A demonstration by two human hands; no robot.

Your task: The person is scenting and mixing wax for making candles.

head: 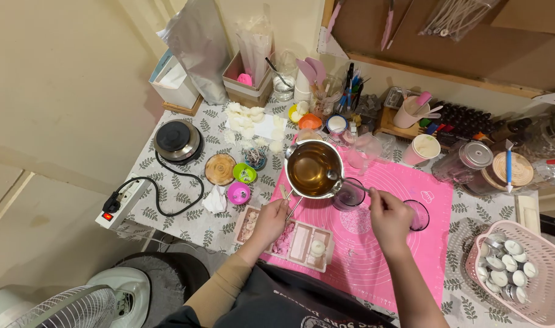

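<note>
While hands (271, 222) hold pot (314, 169), tumblers (349, 194) crowd the mat (411, 243).

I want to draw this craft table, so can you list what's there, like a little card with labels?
Left hand: grips the handle of a round metal pouring pot of amber liquid
Right hand: holds a metal spoon at the pot's rim
Under the pot: pink silicone mat
Beside the spoon: small purple glass
Far right: pink plastic basket of small metal cups
Far left: black round hotplate
</note>
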